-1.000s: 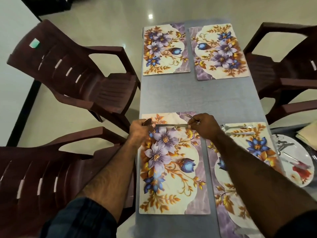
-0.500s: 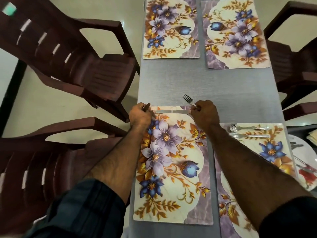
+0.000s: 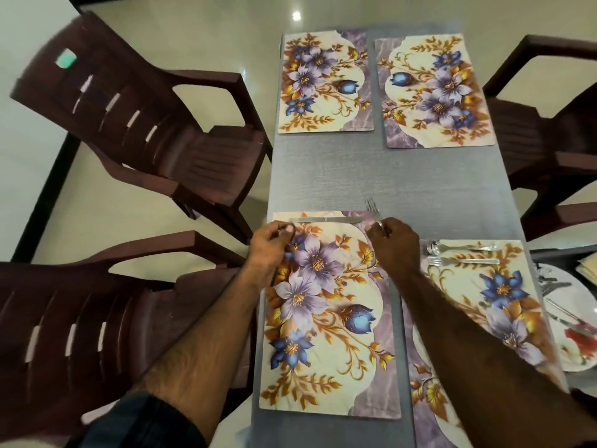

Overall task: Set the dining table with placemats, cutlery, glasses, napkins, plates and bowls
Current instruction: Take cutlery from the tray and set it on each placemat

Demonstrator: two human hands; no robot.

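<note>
Surface (image 3: pixel 387 176): four placemats laid. Near-left placemat (image 3: pixel 326 315): knife (image 3: pixel 326 219) lies along its far edge, just beyond both hands. Left hand (image 3: pixel 274 242) loosely curled, apparently empty. Right hand (image 3: pixel 392 242) pinches fork (image 3: pixel 373 206); lay it parallel, just beside the knife.

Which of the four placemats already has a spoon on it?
The near right placemat: a spoon and fork lie along its far edge. The others carry no spoon.
</note>
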